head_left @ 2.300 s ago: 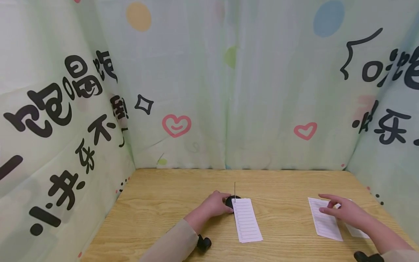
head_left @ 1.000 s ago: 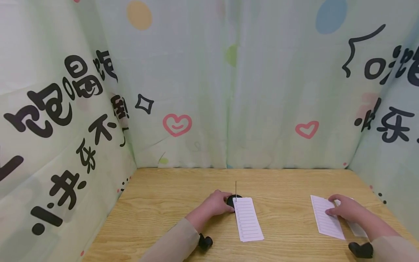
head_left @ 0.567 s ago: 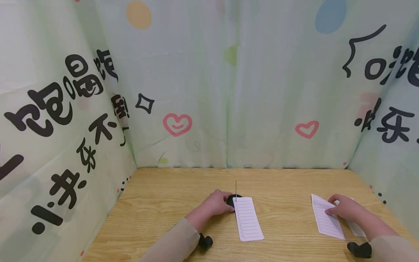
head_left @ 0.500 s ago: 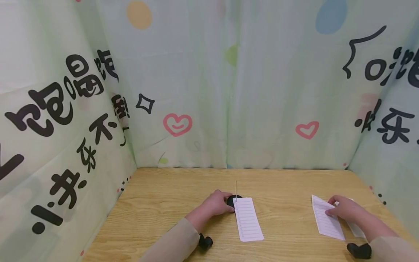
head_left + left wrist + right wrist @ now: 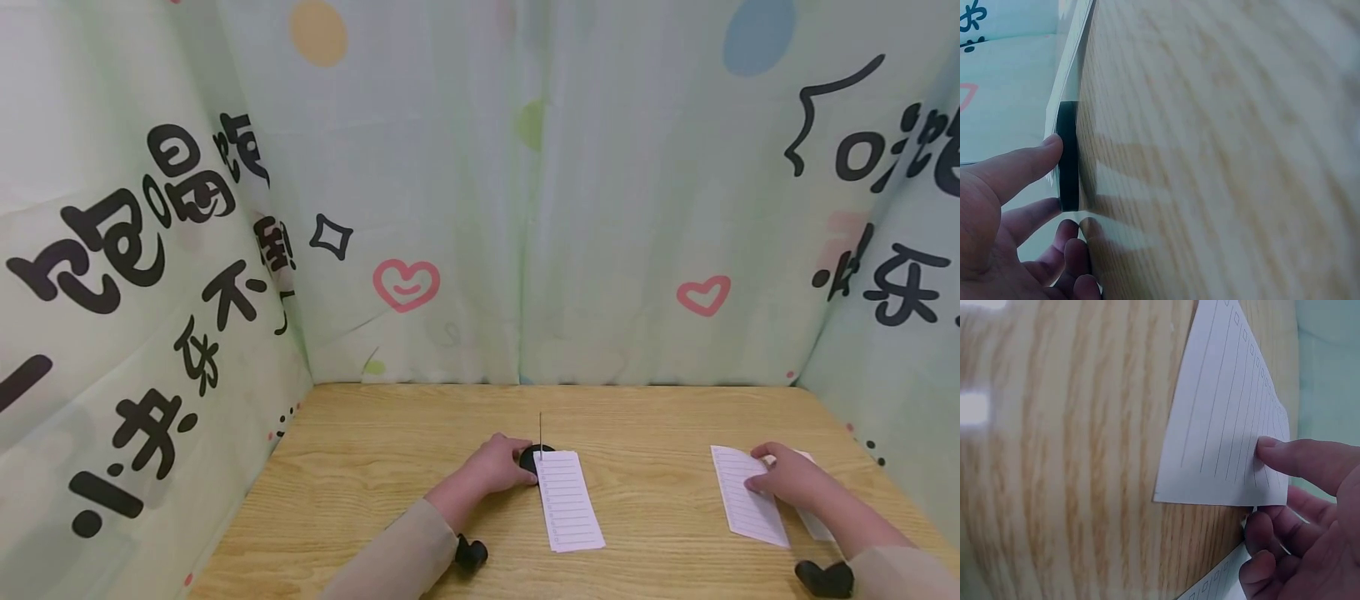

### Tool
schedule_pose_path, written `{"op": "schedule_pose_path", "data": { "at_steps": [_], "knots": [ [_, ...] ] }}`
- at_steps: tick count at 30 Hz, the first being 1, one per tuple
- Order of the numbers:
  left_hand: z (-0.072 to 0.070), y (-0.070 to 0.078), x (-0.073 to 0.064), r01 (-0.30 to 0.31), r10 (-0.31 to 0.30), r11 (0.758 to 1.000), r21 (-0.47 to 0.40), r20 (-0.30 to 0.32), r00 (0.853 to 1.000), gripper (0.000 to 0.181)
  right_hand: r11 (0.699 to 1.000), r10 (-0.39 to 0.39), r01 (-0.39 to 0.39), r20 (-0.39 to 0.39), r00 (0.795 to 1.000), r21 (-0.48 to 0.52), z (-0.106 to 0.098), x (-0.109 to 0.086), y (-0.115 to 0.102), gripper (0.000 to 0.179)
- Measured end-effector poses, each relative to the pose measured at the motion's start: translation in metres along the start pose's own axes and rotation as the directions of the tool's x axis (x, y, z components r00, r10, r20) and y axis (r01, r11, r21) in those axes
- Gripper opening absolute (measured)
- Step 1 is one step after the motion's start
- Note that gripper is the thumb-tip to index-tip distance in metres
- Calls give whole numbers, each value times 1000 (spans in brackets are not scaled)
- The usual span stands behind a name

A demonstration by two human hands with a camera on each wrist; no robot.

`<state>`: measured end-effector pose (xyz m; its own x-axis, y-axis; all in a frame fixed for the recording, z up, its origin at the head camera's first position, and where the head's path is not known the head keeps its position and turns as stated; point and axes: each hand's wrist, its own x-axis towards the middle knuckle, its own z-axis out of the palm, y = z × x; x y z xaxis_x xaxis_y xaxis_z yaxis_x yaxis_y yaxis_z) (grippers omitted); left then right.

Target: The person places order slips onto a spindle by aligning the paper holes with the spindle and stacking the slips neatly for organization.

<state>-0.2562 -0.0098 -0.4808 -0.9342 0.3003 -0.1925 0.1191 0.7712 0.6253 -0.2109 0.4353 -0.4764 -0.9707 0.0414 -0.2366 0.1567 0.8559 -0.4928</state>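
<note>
My left hand [image 5: 495,465] grips the round black base of a bill spike [image 5: 527,460] near the table's middle. In the left wrist view its thumb presses on the flat black base [image 5: 1069,156]. A thin needle [image 5: 541,429] rises from it, with white lined slips [image 5: 570,504] at its foot, hanging toward me. Over at the right, my right hand [image 5: 797,479] pinches the edge of another lined slip [image 5: 738,492], thumb on top and fingers beneath. The right wrist view shows this slip [image 5: 1222,425] bowed up at the pinched edge. Partly hidden under the hand lies a further slip [image 5: 813,525].
The wooden table [image 5: 390,433] reaches back to a printed curtain [image 5: 607,208] with hearts and black lettering. More curtain [image 5: 112,350] closes in the left side and the right side. Black wrist devices [image 5: 471,554] sit by both cuffs.
My right hand, earlier poised over the right-hand slip with the index finger stretched out, has come down and pinched its edge. The left hand keeps its place on the spike's base.
</note>
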Motion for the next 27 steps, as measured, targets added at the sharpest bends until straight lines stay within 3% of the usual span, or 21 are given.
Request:
{"op": "schedule_pose_path", "data": {
  "at_steps": [6,19,27],
  "knots": [
    [0,1,0,-3,3,1000,1,1,1000,61,1000,8,-8,-12,1000,16,-2,-6,-7,60],
    [0,-1,2,-11,11,1000,12,6,1000,61,998,-61,61,-69,996,7,-3,-7,-7,56],
    [-1,0,1,-12,12,1000,15,6,1000,61,997,-73,75,-72,995,26,-7,-11,-20,57]
  ]
}}
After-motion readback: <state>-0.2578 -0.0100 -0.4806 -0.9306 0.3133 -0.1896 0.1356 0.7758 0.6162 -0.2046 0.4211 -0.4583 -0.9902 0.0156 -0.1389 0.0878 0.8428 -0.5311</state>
